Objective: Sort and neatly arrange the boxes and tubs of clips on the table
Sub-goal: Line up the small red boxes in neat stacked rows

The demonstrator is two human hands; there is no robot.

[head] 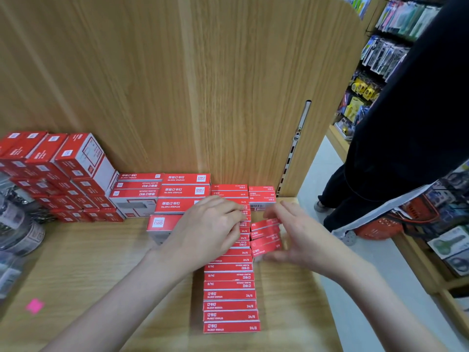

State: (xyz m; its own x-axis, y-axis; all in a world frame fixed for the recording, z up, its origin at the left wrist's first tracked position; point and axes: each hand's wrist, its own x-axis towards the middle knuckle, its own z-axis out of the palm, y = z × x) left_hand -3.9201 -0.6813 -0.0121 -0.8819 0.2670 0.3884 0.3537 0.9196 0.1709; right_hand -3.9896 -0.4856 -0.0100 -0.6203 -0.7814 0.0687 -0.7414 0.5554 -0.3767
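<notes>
The right hand [291, 240] clamps three small red boxes [266, 236], long axes toward three o'clock. The left hand [210, 224] rests straight-fingered on the box row [229, 295] running toward twelve.

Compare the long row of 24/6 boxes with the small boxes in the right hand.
The row lies flat and square on the table; the held boxes are tilted, in the right hand. The row is many boxes, the held ones about three. Both are red with white print.

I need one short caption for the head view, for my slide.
Right hand adds small red boxes beside a long row; left hand steadies it.
</notes>
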